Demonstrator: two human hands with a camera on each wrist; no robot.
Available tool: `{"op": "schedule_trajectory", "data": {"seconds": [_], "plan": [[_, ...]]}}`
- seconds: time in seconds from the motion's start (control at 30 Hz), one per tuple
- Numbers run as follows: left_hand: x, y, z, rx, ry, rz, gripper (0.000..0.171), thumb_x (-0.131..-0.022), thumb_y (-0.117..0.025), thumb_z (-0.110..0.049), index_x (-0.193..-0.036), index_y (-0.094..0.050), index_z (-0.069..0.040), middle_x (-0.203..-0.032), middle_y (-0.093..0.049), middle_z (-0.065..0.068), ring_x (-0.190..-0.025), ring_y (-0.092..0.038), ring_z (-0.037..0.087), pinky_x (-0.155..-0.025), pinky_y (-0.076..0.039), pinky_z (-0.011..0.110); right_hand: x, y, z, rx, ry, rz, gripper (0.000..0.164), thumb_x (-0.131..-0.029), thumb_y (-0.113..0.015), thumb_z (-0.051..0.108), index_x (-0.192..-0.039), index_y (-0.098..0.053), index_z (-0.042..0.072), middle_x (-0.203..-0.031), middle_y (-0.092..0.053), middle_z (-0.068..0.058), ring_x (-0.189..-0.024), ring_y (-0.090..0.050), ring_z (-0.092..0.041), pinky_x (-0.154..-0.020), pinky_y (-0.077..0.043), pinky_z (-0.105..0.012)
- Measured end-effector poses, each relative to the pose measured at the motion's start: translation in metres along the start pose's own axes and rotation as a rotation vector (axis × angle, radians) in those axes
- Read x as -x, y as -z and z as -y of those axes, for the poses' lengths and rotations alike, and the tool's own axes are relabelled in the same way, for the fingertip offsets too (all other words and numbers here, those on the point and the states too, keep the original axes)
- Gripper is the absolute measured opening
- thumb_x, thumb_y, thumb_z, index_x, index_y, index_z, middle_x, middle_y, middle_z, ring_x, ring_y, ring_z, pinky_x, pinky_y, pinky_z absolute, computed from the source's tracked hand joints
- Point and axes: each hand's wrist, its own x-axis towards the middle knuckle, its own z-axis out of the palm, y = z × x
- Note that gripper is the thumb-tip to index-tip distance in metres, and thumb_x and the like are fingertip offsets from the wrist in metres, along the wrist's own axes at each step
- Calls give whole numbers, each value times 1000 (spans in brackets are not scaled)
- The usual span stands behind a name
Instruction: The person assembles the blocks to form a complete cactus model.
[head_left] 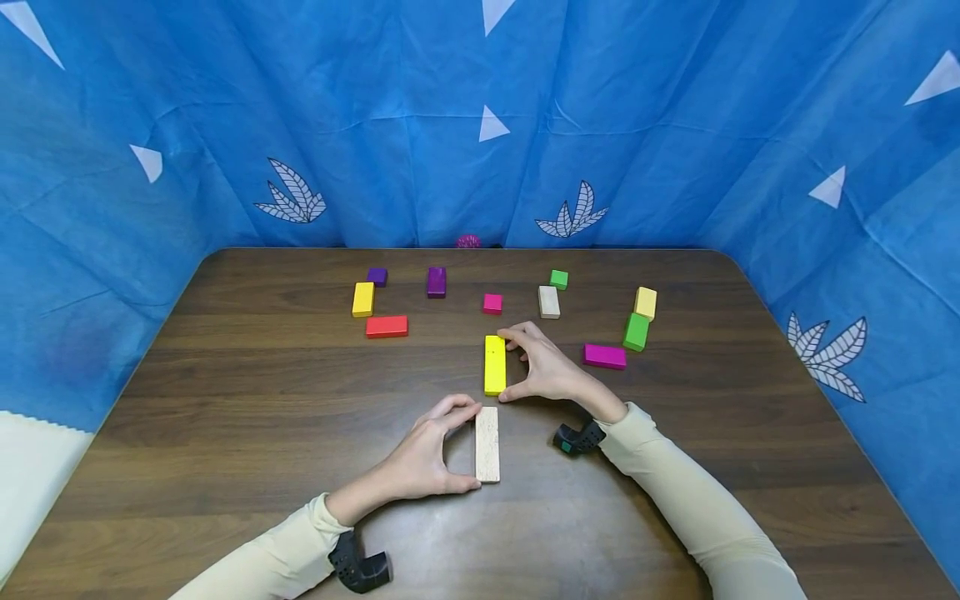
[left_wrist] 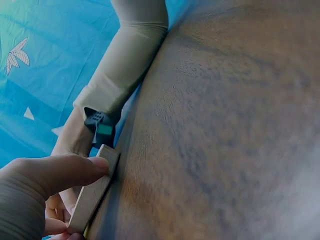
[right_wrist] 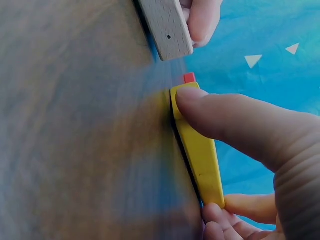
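In the head view, my left hand [head_left: 420,458] pinches a plain wooden block [head_left: 487,446] lengthwise, thumb at its near end and fingers at its far end. Just beyond it, in line, lies a long yellow block [head_left: 495,367]. My right hand [head_left: 547,368] pinches that one from the right, the thumb on the near end. A narrow gap separates the two blocks. The right wrist view shows the yellow block [right_wrist: 202,155] between thumb and fingertips, with the wooden block [right_wrist: 167,30] close by. In the left wrist view the thumb presses the wooden block's [left_wrist: 90,202] end.
Back left on the table [head_left: 247,400] are a red block [head_left: 387,327], a yellow block [head_left: 363,300] and purple blocks [head_left: 437,282]. Behind my hands lie a pink block [head_left: 492,304] and a whitish block [head_left: 549,302]. A magenta block [head_left: 604,357] and green block [head_left: 636,332] sit right.
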Motion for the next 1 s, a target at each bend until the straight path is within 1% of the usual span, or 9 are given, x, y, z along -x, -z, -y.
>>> {"op": "schedule_trajectory", "data": {"seconds": [0.23, 0.37, 0.5, 0.6, 0.77, 1.0], "plan": [[-1, -1, 1, -13, -22, 5, 89, -62, -91, -26, -139, -52, -1, -138, -50, 4, -126, -52, 21, -101, -46, 47, 1, 1, 0, 10, 36, 21, 96, -66, -91, 25, -145, -43, 1, -134, -45, -12, -110, -53, -21, -87, -47, -32], [-1, -1, 2, -17, -45, -1, 87, -64, -90, -24, -139, -52, 0, -137, -51, 5, -126, -52, 21, -101, -47, 45, 2, 2, -2, -16, 54, 34, 90, -71, -89, 26, -145, -44, 0, -133, -48, -12, -109, -56, -20, -91, -48, -34], [-2, -2, 2, -20, -55, -6, 85, -65, -89, -22, -138, -53, 0, -136, -52, 5, -126, -53, 21, -101, -47, 45, 2, 2, -3, -28, 55, 33, 82, -75, -85, 27, -143, -47, 1, -132, -51, -11, -109, -58, -19, -94, -49, -37], [-1, -3, 3, -29, -64, -10, 85, -65, -88, -23, -139, -52, 0, -137, -50, 5, -127, -51, 21, -102, -46, 45, 2, 1, -2, -30, 55, 18, 78, -77, -84, 27, -142, -49, 2, -129, -52, -10, -107, -58, -18, -93, -49, -37], [0, -4, 5, -36, -103, -17, 83, -66, -88, -23, -138, -53, 0, -143, -47, 5, -133, -47, 22, -105, -44, 46, 1, -3, -1, -18, 67, -28, 74, -78, -84, 28, -139, -52, 2, -123, -56, -9, -104, -59, -18, -89, -50, -34], [0, -5, 5, -60, -133, -17, 79, -69, -86, -24, -137, -54, 1, -145, -49, 6, -135, -45, 23, -107, -43, 47, 1, -7, 0, 18, 64, -66, 75, -73, -87, 26, -137, -55, 3, -120, -57, -9, -102, -60, -18, -85, -50, -31]]}}
